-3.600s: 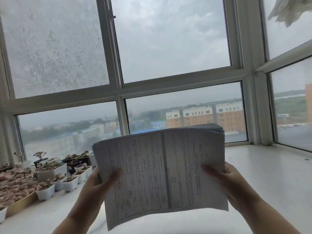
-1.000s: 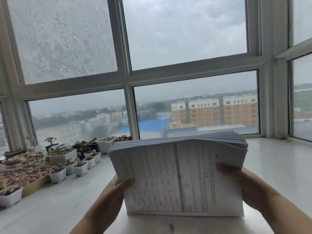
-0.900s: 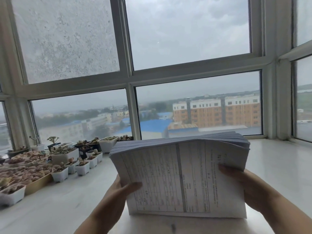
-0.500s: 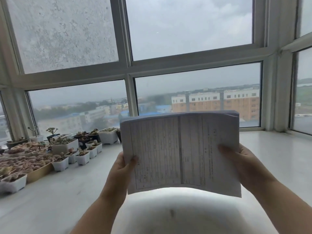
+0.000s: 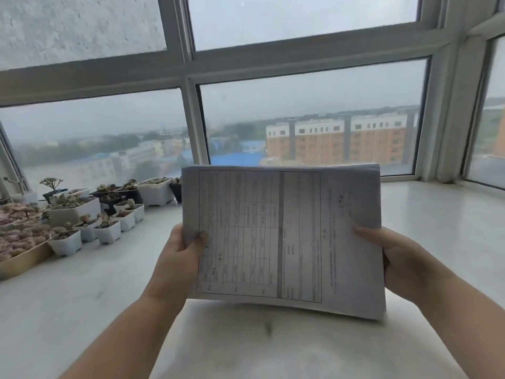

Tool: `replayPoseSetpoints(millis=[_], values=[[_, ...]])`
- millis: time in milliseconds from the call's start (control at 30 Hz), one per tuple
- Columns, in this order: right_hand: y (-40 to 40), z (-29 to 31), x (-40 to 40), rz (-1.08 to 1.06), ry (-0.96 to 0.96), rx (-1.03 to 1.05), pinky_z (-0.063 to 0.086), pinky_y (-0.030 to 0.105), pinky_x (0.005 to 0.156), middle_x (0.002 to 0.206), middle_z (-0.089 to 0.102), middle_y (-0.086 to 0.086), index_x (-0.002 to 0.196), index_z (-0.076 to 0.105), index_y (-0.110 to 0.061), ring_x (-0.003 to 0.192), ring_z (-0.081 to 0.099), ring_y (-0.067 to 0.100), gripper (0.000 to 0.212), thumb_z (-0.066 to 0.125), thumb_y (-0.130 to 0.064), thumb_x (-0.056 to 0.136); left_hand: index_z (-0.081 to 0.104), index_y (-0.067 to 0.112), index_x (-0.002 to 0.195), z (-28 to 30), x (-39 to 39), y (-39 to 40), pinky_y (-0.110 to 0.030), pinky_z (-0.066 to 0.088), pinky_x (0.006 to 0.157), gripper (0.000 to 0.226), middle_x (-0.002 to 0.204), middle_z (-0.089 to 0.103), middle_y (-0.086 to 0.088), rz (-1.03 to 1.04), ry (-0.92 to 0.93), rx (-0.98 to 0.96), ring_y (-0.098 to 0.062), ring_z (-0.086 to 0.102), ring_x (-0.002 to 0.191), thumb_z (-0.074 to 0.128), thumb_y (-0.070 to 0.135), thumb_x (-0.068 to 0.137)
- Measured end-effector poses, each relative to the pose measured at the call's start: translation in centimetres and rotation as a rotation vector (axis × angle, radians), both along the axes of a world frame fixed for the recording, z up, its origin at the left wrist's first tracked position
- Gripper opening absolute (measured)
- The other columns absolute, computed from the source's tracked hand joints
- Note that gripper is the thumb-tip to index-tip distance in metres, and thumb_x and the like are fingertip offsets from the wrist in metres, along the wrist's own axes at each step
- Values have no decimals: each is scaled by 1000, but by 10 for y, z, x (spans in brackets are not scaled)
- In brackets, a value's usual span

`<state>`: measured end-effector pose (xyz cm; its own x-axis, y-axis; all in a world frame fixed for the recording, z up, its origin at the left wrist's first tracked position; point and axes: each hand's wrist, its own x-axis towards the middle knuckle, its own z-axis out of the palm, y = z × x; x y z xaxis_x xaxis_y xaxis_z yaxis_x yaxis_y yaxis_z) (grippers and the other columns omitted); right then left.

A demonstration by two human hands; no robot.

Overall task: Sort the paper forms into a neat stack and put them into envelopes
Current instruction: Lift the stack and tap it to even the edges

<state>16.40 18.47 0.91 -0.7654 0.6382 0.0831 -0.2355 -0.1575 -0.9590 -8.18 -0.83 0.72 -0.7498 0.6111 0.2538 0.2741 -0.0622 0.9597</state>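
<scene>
A thick stack of printed paper forms (image 5: 281, 236) stands upright in the air above the white sill, its front sheet with a ruled table facing me. My left hand (image 5: 180, 258) grips its left edge, thumb on the front sheet. My right hand (image 5: 396, 258) grips the right edge, thumb on the front. The stack's bottom edge hangs clear of the sill. The sheets' top edges look nearly even. No envelope is in view.
A wide white window sill (image 5: 68, 310) runs under the forms. Several small white pots of succulents (image 5: 106, 231) and a tan tray of plants (image 5: 19, 258) crowd its left side. Large window panes (image 5: 314, 116) close the back and right.
The stack, which rested tilted on the sill with its sheets fanned a second ago, has been lifted upright off the sill. Both hands kept their hold on its side edges.
</scene>
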Motion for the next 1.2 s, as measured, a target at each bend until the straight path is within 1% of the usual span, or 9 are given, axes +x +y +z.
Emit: replayPoseSetpoints(millis=[133,333,467,733,800,867,933,1033,1200], values=[[0,-2,-8,-46,-141,-208,61,33,64,100,75,12,111,66,-8,81,74,24,26,55,-15,88,53,24,114,31,-25,16,-39,48,68,17,101,64,1,37,23,-221,-21,61,90,49,21,99],[-23,9,5,-18,-217,-442,60,37,63,105,72,19,108,68,-2,87,72,32,66,79,-5,44,61,16,113,87,-63,63,-54,51,86,20,104,67,-17,-98,-108,-681,-38,65,94,57,12,94],[-66,24,20,-46,-179,-583,59,40,69,104,73,17,113,64,-3,96,70,35,41,58,3,73,60,11,108,99,-60,96,-49,53,87,15,112,64,-18,-233,-55,-914,-37,63,101,59,13,93],[-158,-4,25,-596,-254,-1091,57,46,58,65,71,14,80,61,0,71,64,38,29,50,27,82,43,27,130,35,20,179,-38,30,106,39,130,52,-4,-482,806,-1176,-29,43,122,52,32,92],[-162,-6,18,-651,-279,-1128,54,56,72,56,68,10,74,60,-2,68,61,35,30,52,25,83,35,26,139,20,46,176,-43,13,115,50,140,39,-5,-387,981,-1113,-27,29,133,53,32,93],[-165,-4,14,-678,-286,-1126,46,61,88,63,68,10,75,60,-1,68,60,33,27,52,23,84,37,22,138,25,76,155,-37,17,112,49,140,34,-2,-302,889,-869,-24,28,132,56,27,93],[-168,-3,15,-659,-277,-1118,50,53,84,77,70,11,86,62,-1,74,64,31,24,51,20,87,51,22,122,37,109,119,-28,33,96,30,124,46,3,-309,719,-675,-17,44,113,57,22,92],[-171,-2,21,-615,-284,-1038,55,46,85,91,75,9,97,67,-5,89,69,29,27,52,15,88,59,30,96,42,153,56,-15,38,73,8,96,54,16,-442,529,-695,-1,48,85,55,25,92],[-165,6,42,-434,-327,-750,45,46,105,109,73,3,115,65,-12,109,66,17,36,70,-4,81,65,31,83,16,169,25,-13,34,68,15,92,55,16,-512,169,-803,4,49,77,55,25,91]])
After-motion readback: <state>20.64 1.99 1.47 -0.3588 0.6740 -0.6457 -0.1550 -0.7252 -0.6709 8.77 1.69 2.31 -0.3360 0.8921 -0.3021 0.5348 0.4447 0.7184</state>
